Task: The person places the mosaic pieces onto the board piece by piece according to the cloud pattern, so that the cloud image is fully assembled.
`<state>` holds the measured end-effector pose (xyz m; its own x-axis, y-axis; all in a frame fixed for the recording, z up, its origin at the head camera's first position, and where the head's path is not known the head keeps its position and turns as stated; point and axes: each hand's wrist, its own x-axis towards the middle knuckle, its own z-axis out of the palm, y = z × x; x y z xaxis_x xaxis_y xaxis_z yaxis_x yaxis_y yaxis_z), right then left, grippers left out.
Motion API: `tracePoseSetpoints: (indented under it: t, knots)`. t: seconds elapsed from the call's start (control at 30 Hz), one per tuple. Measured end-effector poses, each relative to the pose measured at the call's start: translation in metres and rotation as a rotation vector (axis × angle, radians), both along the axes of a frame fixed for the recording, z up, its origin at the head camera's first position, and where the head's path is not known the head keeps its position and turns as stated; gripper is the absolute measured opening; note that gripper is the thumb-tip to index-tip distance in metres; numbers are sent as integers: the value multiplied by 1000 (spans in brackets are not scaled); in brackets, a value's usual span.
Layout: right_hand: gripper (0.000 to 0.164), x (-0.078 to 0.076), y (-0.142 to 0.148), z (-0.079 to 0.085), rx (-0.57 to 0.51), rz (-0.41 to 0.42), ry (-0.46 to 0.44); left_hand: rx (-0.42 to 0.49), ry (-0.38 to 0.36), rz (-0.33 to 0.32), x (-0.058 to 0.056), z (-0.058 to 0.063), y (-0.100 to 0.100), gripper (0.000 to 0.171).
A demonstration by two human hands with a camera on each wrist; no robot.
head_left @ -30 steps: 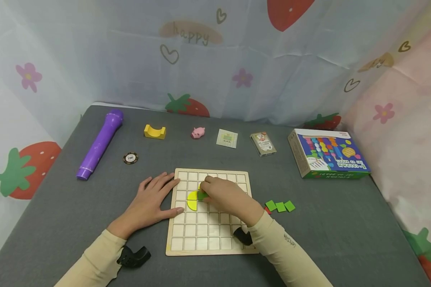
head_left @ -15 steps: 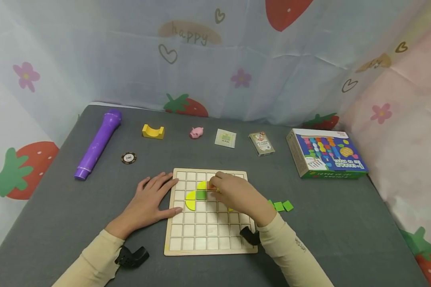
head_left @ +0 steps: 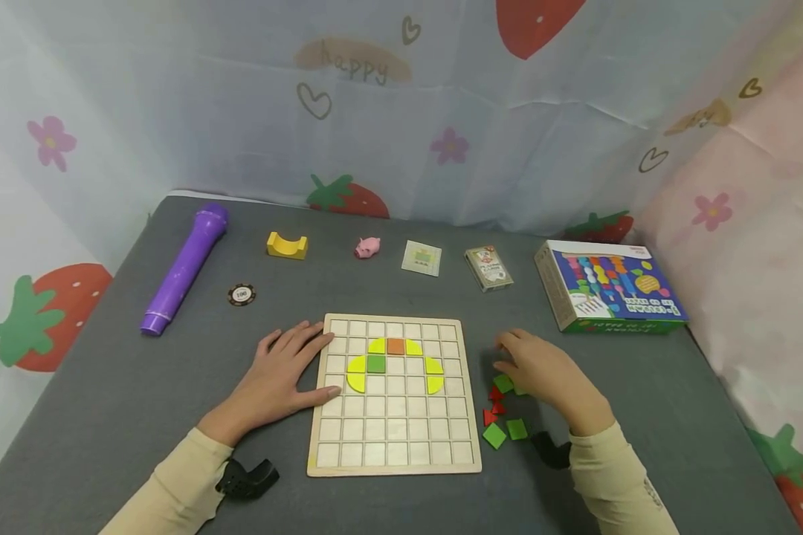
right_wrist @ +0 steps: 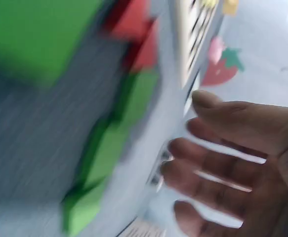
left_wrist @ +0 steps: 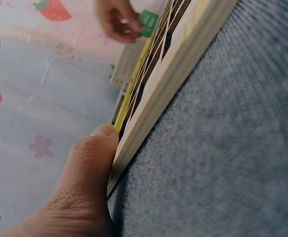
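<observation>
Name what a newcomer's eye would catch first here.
Probably the pale wooden gridded board, front and centre on the grey table, with rounded yellow pieces arching across its upper half. Next, likely the purple, microphone-shaped object at far left and the blue and green cardboard box at far right.

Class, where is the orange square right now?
In the head view, the orange square lies in the middle column of the wooden board, second row down, between two yellow pieces.
</observation>
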<state>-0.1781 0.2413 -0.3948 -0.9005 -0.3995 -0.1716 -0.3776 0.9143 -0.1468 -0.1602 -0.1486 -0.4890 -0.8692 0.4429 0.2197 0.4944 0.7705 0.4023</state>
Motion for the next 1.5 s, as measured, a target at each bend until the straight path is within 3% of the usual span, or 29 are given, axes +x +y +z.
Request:
tracePoseSetpoints:
  t: [0.23, 0.83, 1.07, 1.5]
  knots:
    - [37, 8, 19, -8, 66, -94, -69, -7, -1, 0, 0, 1, 0, 81]
    - [20, 11, 13, -12, -47, 0, -81, 4, -6, -9, 0, -1, 1, 80]
    - [22, 11, 16, -13, -56, 34, -80, 2, 9, -9, -1, -2, -1, 80]
    - [29, 6, 17, -19, -51, 7, -42, 5, 10, -10, -1, -3, 0, 81]
